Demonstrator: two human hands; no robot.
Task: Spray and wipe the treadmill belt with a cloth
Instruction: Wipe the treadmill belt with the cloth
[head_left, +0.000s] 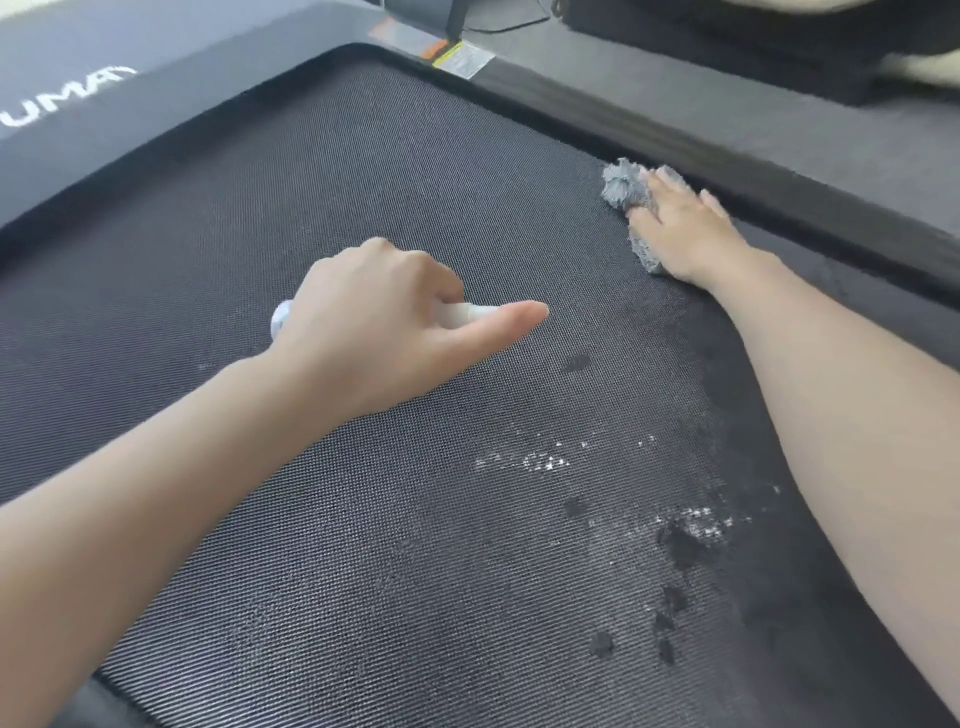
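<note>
The dark textured treadmill belt (322, 218) fills the view. My left hand (395, 317) hovers over its middle and grips a small white spray bottle (462, 313), most of it hidden in my fist, with my thumb stretched to the right. My right hand (685, 223) lies flat with straight fingers on a grey cloth (623, 187) at the belt's right edge, pressing it down. Dark wet spots and white flecks (680, 525) mark the belt near the lower right.
A raised black side rail (691, 140) runs along the belt's right edge. The grey motor cover (78, 93) with white lettering sits at the top left. A warning sticker (460, 60) and cables lie at the top.
</note>
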